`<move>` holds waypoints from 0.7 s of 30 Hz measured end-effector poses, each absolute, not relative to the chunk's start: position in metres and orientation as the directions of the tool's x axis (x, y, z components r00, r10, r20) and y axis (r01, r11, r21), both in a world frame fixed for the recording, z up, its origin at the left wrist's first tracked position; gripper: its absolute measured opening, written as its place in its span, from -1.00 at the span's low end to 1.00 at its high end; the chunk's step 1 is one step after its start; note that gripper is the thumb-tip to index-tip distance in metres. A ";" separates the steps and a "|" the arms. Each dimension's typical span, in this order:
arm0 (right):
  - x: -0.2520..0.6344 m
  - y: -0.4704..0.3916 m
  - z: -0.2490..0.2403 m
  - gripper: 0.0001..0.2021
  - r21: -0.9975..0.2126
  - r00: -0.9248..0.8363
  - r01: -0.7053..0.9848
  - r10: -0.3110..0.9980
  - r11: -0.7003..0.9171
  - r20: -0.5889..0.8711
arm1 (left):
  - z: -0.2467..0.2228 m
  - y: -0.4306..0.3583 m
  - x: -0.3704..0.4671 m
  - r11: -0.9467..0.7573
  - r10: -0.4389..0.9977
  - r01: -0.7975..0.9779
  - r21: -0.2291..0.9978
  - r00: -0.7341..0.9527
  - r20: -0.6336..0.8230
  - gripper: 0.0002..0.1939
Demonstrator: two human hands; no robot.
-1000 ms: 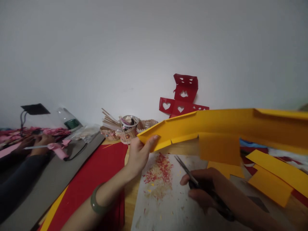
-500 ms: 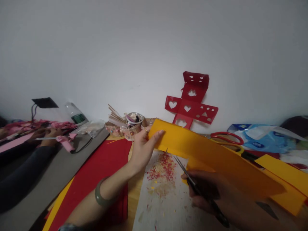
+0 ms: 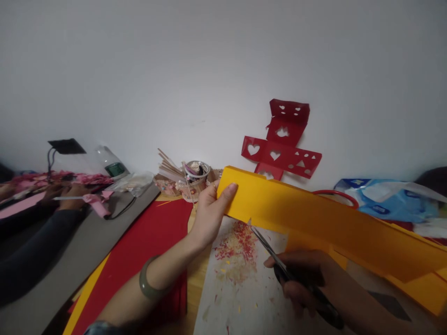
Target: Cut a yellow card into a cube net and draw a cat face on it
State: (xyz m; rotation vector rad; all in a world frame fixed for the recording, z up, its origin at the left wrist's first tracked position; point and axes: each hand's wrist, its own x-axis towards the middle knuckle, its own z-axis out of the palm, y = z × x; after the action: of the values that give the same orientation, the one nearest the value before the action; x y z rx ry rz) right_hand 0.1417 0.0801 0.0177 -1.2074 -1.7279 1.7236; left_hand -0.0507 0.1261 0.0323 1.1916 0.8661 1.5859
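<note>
My left hand [image 3: 211, 211] pinches the left end of a long folded yellow paper strip [image 3: 314, 218], held above the table and running off to the right. My right hand [image 3: 307, 281] grips black-handled scissors [image 3: 279, 260]; the blade tips meet the strip's lower edge close to my left fingers. A green bangle [image 3: 148, 284] sits on my left wrist. Under the hands lies a white sheet [image 3: 240, 288] sprinkled with red and yellow paper bits.
A red cut-out paper with hearts [image 3: 282, 146] leans on the wall. Red-handled scissors [image 3: 337, 195], a blue packet [image 3: 380, 202], a cup and sticks [image 3: 190, 177], and red paper [image 3: 139, 251] lie around. Another person's hands [image 3: 66, 197] work pink paper at the left.
The yellow strip has swung from overhead down into a flatter slant. The scissor tips have come up to its lower edge near my left hand.
</note>
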 end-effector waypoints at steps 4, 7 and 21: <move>0.140 0.079 0.018 -0.77 -0.947 -0.512 0.281 0.810 -0.156 -0.285 | 0.032 0.126 -0.051 -0.313 0.950 -0.279 0.908 -0.078 0.304 -0.72; 0.140 0.079 0.017 -0.80 -0.939 -0.468 0.285 0.827 -0.193 -0.312 | 0.033 0.125 -0.050 -0.300 0.954 -0.286 0.910 -0.067 0.294 -0.74; 0.138 0.079 0.015 -0.72 -0.956 -0.441 0.219 0.854 -0.197 -0.277 | 0.033 0.125 -0.049 -0.283 0.958 -0.304 0.910 -0.058 0.279 -0.70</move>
State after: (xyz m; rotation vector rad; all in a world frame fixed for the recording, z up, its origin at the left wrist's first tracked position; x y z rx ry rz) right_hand 0.1376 0.0791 0.0154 -1.2550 -1.5738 1.6831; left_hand -0.0487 0.1251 0.0327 1.1625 0.8292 1.5586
